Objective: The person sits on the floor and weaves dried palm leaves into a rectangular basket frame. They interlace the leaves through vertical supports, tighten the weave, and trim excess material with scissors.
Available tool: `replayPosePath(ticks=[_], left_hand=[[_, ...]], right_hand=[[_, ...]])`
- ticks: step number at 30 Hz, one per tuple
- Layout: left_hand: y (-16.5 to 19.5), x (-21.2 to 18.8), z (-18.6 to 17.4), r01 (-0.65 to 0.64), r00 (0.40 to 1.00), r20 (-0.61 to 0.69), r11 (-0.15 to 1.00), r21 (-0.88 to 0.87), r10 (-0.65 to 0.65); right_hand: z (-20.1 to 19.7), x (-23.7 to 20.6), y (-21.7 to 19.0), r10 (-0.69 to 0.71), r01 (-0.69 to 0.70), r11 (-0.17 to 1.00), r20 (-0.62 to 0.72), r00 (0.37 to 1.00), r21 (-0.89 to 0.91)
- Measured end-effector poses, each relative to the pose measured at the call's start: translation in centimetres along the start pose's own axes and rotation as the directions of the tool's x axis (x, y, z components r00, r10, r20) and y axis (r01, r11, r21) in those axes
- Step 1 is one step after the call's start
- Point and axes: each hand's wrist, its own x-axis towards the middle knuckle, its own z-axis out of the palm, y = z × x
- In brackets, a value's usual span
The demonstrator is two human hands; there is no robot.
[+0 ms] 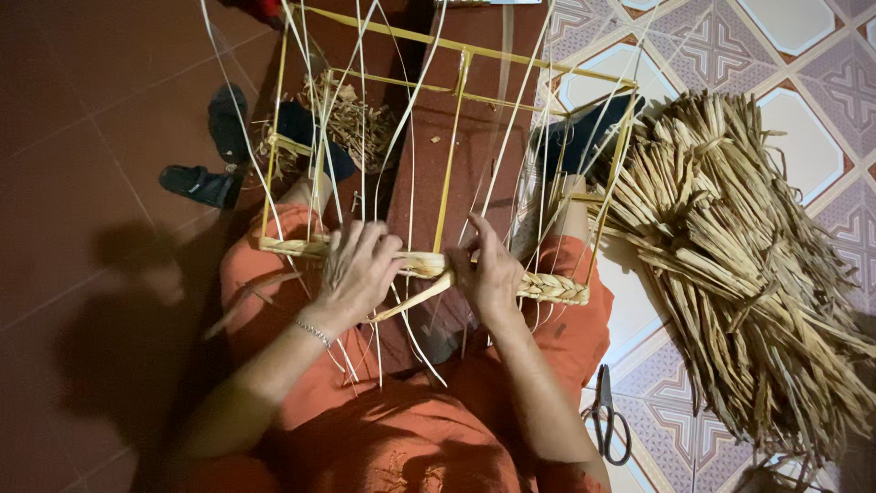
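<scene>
A: The woven band (547,288) lies along the near bar of the frame (453,146), across the person's lap. The left hand (356,269) presses down on it, fingers bent and slightly spread over the plait.

B: And the right hand (488,265)?

A: Its fingers curl around the band and seem to pinch a flat strip (415,299). A tight, even pull probably keeps the plait flat.

B: Materials?

A: Thin yellow cane rods, pale stiff strands (401,128) standing up, dry fibrous straw. A straw bundle (748,265) lies right, scissors (607,415) beside the knee on patterned tiles (803,137).
</scene>
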Motion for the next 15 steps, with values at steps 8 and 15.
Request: replayPosePath(ticks=[8, 15], left_hand=[[2.3, -2.2, -3.6, -0.232, 0.954, 0.213, 0.969, 0.083, 0.21], [2.1, 1.0, -3.3, -0.151, 0.94, -0.278, 0.972, 0.181, 0.198]], right_hand=[[-1.2, 1.1, -1.4, -0.166, 0.112, 0.97, 0.253, 0.953, 0.214], [-2.5, 0.7, -0.8, -0.231, 0.15, 0.926, 0.204, 0.951, 0.345]])
